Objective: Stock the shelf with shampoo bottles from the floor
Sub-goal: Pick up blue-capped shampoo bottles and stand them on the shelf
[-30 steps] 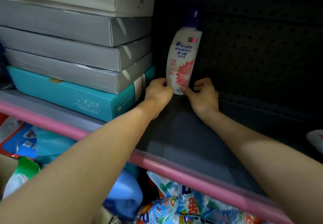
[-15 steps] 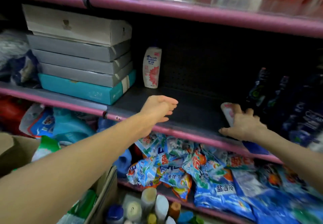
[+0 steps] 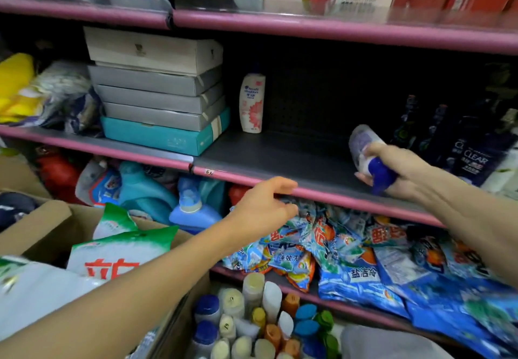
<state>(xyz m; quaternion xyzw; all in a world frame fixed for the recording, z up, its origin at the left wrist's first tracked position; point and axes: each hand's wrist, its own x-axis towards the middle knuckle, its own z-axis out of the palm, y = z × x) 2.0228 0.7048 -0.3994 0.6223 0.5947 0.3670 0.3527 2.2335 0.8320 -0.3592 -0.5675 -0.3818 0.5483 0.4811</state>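
One shampoo bottle (image 3: 252, 102) stands on the grey shelf (image 3: 280, 157) (pink-edged); right hand (image 3: 403, 173) grips another bottle (image 3: 364, 148), left hand (image 3: 263, 207) relaxed.

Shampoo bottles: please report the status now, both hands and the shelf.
Right hand grips a bottle lying tilted over the shelf. Left hand open, holds nothing. One shampoo bottle stands upright beside the boxes. Nothing blocks the gap.

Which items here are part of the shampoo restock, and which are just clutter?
Job:
- white shampoo bottle upright at the back of the shelf
- blue-capped bottle in the right hand
- bottles standing below

Lying about:
- stacked boxes
- detergent bags
- dark Clear bottles
- blue jugs
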